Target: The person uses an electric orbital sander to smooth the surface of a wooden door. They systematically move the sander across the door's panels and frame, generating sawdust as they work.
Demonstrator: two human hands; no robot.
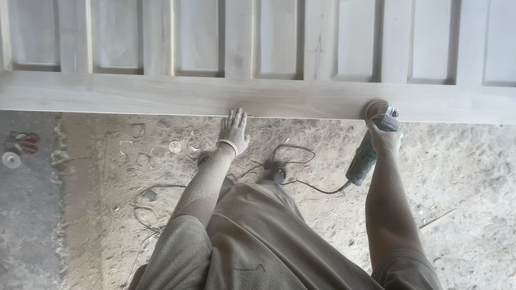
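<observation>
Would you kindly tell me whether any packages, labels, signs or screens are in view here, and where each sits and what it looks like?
None in view: no package, label, sign or screen.
Grinder: grey-green, long body, in the right hand, at the lower edge of the pale wooden panel.
Left hand: flat, fingers at the panel's edge.
Small red and white round things: on the floor at far left, too small to tell.

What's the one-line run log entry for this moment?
left hand: flat on wooden panel edge | right hand: grips angle grinder, disc at edge | cord: on dusty floor
</observation>
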